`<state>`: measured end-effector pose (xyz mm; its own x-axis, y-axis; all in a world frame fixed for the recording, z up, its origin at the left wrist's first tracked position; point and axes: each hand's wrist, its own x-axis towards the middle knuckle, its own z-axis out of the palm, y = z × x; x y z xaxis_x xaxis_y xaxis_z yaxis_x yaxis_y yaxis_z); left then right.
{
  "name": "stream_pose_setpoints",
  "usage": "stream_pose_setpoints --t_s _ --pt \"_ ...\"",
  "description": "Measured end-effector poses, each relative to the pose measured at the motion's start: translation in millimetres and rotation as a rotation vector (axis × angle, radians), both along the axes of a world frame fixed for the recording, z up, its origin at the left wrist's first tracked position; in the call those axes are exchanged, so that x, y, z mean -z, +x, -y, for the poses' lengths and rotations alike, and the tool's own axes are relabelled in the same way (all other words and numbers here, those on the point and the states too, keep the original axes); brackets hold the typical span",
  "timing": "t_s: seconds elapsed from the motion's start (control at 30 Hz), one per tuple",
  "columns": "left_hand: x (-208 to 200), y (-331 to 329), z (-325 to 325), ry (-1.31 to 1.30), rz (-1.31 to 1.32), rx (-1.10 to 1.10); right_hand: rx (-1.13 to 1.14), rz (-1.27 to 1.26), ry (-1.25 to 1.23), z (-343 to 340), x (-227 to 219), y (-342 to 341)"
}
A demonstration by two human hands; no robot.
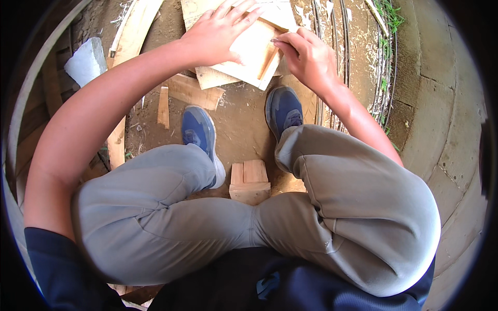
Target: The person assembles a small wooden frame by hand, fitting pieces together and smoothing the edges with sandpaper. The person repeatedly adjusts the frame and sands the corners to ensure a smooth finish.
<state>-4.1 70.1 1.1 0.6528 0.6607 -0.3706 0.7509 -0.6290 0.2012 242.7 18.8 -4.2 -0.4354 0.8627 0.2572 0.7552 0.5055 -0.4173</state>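
Observation:
Ahead of my feet lies a pale wooden board [244, 71], brightly lit, with other wood pieces beneath it. My left hand [217, 32] rests on the board, palm down and fingers spread. At the board's right side my right hand [311, 56] is closed in a pinch, thumb against forefinger. A small dark tip shows at its fingertips, too small to name. Just below that pinch a narrow wooden strip [268, 63] runs along the board's right edge.
Between my blue shoes [199, 127] and my legs stands a small wooden block [250, 181]. Long planks [136, 36] and a white chunk [86, 62] lie left. Wood offcuts [194, 92] are scattered on the dirt. Dark rods [346, 52] and a stone ledge [428, 98] run along the right.

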Motion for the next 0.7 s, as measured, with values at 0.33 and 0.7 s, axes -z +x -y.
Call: stream_pose_setpoints --t_s 0.33,0.7 --pt "-4 3 6 0.023 0.079 -0.028 -0.027 -0.064 -0.038 2 4 6" --pt "28 -7 7 0.188 0.135 -0.015 -0.036 -0.125 -0.068 2 7 11"
